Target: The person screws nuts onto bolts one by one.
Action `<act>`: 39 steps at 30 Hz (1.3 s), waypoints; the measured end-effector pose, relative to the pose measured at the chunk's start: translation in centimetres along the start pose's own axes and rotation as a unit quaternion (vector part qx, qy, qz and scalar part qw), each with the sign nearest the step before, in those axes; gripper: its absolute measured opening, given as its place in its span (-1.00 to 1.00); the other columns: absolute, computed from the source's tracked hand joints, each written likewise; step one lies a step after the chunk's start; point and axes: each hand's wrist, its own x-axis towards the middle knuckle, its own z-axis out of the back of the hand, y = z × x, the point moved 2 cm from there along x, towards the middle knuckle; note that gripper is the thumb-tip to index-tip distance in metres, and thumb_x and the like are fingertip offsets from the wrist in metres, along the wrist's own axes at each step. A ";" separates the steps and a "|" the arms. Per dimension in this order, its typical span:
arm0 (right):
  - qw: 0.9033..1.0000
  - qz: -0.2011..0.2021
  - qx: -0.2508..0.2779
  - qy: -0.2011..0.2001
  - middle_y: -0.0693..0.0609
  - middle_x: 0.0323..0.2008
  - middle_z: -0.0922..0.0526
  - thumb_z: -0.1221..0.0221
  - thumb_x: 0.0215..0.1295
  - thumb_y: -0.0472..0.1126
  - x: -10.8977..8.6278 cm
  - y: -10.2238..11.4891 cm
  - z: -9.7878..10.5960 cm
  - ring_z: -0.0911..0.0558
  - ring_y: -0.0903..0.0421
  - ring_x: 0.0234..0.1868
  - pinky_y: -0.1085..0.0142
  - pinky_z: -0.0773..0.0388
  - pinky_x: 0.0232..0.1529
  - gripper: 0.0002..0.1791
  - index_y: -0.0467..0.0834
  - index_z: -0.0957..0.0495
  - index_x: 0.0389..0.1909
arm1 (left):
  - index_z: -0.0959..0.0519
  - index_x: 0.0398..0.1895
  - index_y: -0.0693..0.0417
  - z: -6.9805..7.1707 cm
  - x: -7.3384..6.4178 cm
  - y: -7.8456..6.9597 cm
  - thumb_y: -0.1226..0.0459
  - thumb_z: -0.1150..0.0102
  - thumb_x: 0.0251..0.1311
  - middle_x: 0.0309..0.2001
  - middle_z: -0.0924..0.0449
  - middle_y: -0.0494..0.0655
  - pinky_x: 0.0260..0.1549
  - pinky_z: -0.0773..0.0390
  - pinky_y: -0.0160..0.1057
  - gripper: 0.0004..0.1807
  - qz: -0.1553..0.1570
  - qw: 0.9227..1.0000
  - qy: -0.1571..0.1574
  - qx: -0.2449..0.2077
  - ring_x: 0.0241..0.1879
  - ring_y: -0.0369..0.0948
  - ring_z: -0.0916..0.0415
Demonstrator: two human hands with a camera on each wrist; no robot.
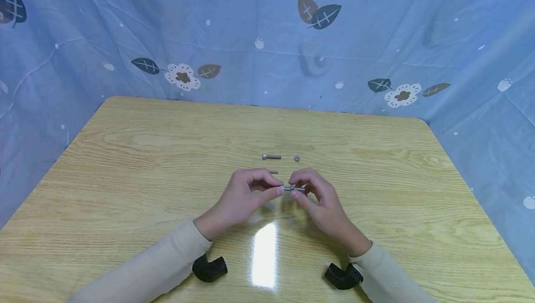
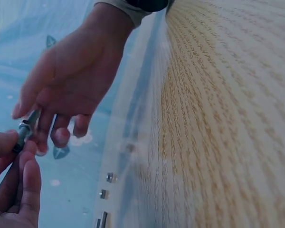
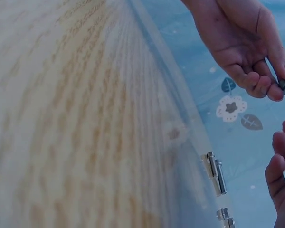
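Bolt (image 1: 287, 188) over wood-grain table (image 1: 146, 154), blue leaf-print cloth (image 1: 251, 15) behind

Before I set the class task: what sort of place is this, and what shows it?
Probably a simple tabletop workspace: a bare wood-grain table, a patterned blue cloth hanging behind it, and a metal bolt pinched in the left hand.

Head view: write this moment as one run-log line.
left hand: pinches bolt | right hand: around nut on it | table: loose bolts, loose nut
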 end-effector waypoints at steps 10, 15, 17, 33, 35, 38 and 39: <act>0.999 0.031 0.029 -0.008 -0.04 -0.13 -0.51 -0.19 0.14 -0.57 0.1 0.0 -0.1 -0.46 0.07 -0.23 0.39 -0.45 -0.39 -0.71 -0.25 -0.48 -0.14 | -0.69 -0.33 0.02 0.1 0.1 0.0 0.30 -0.31 0.18 -0.28 -0.70 -0.10 -0.20 -0.64 -0.30 -0.97 -0.007 1.000 0.000 -0.003 -0.26 -0.23 -0.62; 0.999 0.030 0.025 -0.008 -0.06 -0.13 -0.51 -0.17 0.15 -0.57 0.2 0.1 -0.1 -0.46 0.14 -0.23 0.39 -0.45 -0.39 -0.71 -0.25 -0.49 -0.15 | -0.70 -0.32 0.02 0.1 0.1 -0.1 0.29 -0.31 0.18 -0.27 -0.70 -0.10 -0.20 -0.64 -0.30 -0.97 -0.011 1.000 0.003 -0.003 -0.26 -0.22 -0.62; 0.999 0.027 0.025 -0.006 -0.06 -0.13 -0.51 -0.17 0.16 -0.57 0.2 0.1 -0.1 -0.47 0.16 -0.22 0.39 -0.45 -0.39 -0.71 -0.23 -0.49 -0.15 | -0.70 -0.32 0.02 0.1 0.1 -0.1 0.30 -0.31 0.18 -0.26 -0.70 -0.10 -0.20 -0.64 -0.29 -0.96 -0.013 1.000 0.003 -0.003 -0.25 -0.23 -0.62; 1.000 -0.003 -0.019 0.007 0.02 -0.15 -0.57 -0.13 0.28 -0.44 0.2 0.3 0.1 -0.45 0.21 -0.23 0.36 -0.43 -0.33 -0.83 -0.12 -0.54 -0.21 | -0.70 -0.31 0.02 0.1 0.1 0.0 0.30 -0.31 0.17 -0.25 -0.71 -0.10 -0.20 -0.64 -0.29 -0.95 -0.007 1.000 0.001 -0.009 -0.24 -0.22 -0.63; 1.000 -0.001 -0.029 0.008 0.03 -0.14 -0.58 -0.14 0.28 -0.42 0.2 0.2 0.1 -0.45 0.19 -0.25 0.36 -0.44 -0.33 -0.85 -0.13 -0.55 -0.22 | -0.70 -0.31 0.02 0.1 0.1 0.0 0.30 -0.31 0.17 -0.25 -0.71 -0.10 -0.20 -0.64 -0.30 -0.95 -0.008 1.000 0.000 -0.007 -0.25 -0.22 -0.63; 0.999 0.000 -0.031 0.007 0.02 -0.10 -0.57 -0.19 0.24 -0.43 0.2 0.0 0.0 -0.47 0.11 -0.23 0.36 -0.47 -0.34 -0.80 -0.16 -0.53 -0.15 | -0.70 -0.31 0.02 0.2 0.1 0.0 0.30 -0.31 0.18 -0.27 -0.70 -0.09 -0.21 -0.64 -0.30 -0.96 -0.008 1.000 -0.001 -0.007 -0.26 -0.22 -0.62; 1.000 0.002 -0.028 0.006 0.00 -0.09 -0.56 -0.20 0.22 -0.44 0.2 0.0 0.0 -0.48 0.08 -0.22 0.36 -0.47 -0.35 -0.76 -0.17 -0.51 -0.12 | -0.70 -0.32 0.02 0.2 0.2 0.0 0.31 -0.31 0.18 -0.27 -0.70 -0.09 -0.21 -0.64 -0.30 -0.96 -0.008 1.000 -0.001 -0.007 -0.26 -0.22 -0.62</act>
